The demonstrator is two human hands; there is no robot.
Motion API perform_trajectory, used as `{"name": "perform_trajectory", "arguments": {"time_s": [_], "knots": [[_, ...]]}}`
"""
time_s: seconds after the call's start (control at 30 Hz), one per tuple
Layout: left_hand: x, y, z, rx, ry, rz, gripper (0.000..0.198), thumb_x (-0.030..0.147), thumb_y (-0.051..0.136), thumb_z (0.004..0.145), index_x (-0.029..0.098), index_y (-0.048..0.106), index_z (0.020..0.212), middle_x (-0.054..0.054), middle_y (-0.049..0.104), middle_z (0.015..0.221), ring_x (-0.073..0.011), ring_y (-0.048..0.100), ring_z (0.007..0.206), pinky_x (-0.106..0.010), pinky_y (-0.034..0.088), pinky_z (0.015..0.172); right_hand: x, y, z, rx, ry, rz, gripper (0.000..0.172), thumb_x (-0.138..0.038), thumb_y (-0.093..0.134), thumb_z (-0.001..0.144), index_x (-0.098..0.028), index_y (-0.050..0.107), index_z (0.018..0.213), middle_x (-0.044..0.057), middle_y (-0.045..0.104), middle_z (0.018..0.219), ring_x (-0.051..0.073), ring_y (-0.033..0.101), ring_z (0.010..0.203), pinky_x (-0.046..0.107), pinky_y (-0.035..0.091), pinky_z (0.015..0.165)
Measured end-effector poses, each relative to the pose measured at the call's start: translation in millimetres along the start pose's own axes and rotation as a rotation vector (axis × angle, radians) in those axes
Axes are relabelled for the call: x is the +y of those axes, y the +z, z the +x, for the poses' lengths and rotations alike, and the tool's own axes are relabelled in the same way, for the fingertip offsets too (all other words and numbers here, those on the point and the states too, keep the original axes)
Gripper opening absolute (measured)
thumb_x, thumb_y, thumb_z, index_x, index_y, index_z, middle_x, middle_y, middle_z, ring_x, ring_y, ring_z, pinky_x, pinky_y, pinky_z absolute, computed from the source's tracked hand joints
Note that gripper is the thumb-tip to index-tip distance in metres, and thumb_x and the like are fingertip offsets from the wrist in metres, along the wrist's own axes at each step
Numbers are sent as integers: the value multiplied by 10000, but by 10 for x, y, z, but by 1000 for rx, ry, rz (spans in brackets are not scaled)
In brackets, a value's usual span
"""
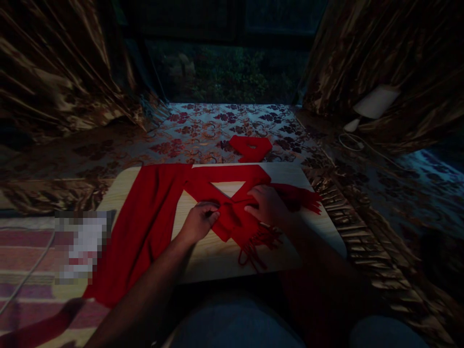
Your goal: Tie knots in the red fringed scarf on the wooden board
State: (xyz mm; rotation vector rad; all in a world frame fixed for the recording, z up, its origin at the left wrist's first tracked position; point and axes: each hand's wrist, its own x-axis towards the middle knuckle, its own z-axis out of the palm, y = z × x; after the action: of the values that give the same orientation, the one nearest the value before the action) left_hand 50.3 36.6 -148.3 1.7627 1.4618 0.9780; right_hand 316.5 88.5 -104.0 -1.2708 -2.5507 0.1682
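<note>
A red scarf (237, 217) with a fringed end is looped and crossed over itself on a pale wooden lap table (195, 263). At the left side of the crossing, my left hand (200, 222) pinches an edge of the scarf between thumb and fingers. My right hand (270, 207) lies on the right side of the crossing, its thumb and fingers apart and touching the fabric. Part of the scarf under that hand is hidden. Another fringed end sticks out to the right, beyond the right hand. A wide red cloth (145, 217) drapes down the table's left side.
Beyond the table, a smaller folded red piece (252, 147) lies on a patterned cover (203, 128) by the window. A white lamp (377, 102) with a cord lies tilted at right. Curtains (61, 63) hang on both sides. A blurred-out item (83, 246) sits at the table's left edge.
</note>
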Motion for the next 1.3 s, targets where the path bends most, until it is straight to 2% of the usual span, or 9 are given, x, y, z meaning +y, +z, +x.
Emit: {"name": "perform_trajectory", "arguments": {"time_s": [0.23, 0.37, 0.47, 0.6, 0.77, 1.0, 1.1, 1.2, 1.3], "knots": [[63, -13, -13, -39, 109, 75, 157, 326, 617, 879, 221, 711, 809, -72, 737, 982, -230, 648, 994, -374, 466, 945, 48, 99, 67, -86, -88, 66, 129, -299, 678, 837, -176, 657, 870, 84, 656, 1010, 247, 528, 1030, 375, 364, 879], [105, -24, -6, -50, 110, 125, 197, 348, 623, 870, 219, 671, 730, -68, 719, 930, -227, 636, 951, -365, 463, 912, 138, -94, 179, -207, 6, 276, 58, -222, 581, 837, -185, 586, 792, -1, 609, 753, 151, 519, 720, 281, 367, 692], [114, -35, 0, -61, 105, 122, 223, 366, 654, 852, 215, 648, 688, -69, 715, 925, -224, 631, 943, -355, 461, 893, 225, -335, 259, -226, 56, 353, 59, -228, 553, 841, -191, 579, 803, -17, 604, 738, 125, 487, 645, 250, 334, 601], [101, -43, 11, -67, 104, 104, 197, 347, 684, 833, 212, 662, 691, -63, 705, 871, -217, 621, 899, -350, 449, 861, 309, -485, 326, -344, 90, 155, 127, -312, 618, 849, -196, 629, 798, 9, 653, 747, 139, 531, 643, 257, 326, 585], [62, -15, 17, -57, 103, 101, 168, 307, 693, 819, 210, 652, 689, -48, 682, 822, -209, 609, 869, -346, 438, 835, 263, -326, 292, -550, 146, -152, 259, -430, 648, 884, -178, 705, 894, 110, 726, 828, 219, 641, 699, 298, 362, 607], [53, 11, -1, -20, 77, 100, 162, 284, 709, 789, 207, 615, 682, -51, 675, 868, -207, 601, 881, -351, 446, 841, -79, -216, 108, -196, -12, -237, 275, -409, 725, 844, -173, 666, 974, 133, 697, 1036, 294, 609, 1018, 393, 407, 885], [54, 0, -7, -17, 86, 84, 141, 255, 705, 788, 207, 621, 686, -54, 679, 884, -212, 610, 901, -355, 448, 861, -143, -171, 53, -180, -54, -163, 216, -380, 682, 883, -183, 664, 969, 108, 691, 1018, 273, 601, 1004, 388, 392, 898], [48, 13, -35, -11, 100, 78, 127, 233, 696, 798, 205, 628, 695, -64, 685, 925, -221, 619, 947, -370, 452, 896, -59, -147, 43, -195, 47, -137, 181, -290, 641, 907, -156, 666, 1026, 122, 687, 1032, 254, 608, 978, 357, 399, 858], [71, 72, -114, 87, 75, 85, 86, 233, 728, 767, 200, 658, 805, -100, 687, 1052, -261, 606, 1069, -421, 445, 987, 51, -136, 37, -182, 78, -81, 204, -251, 625, 919, -143, 661, 1088, 119, 685, 1047, 237, 609, 978, 334, 404, 854]]}}
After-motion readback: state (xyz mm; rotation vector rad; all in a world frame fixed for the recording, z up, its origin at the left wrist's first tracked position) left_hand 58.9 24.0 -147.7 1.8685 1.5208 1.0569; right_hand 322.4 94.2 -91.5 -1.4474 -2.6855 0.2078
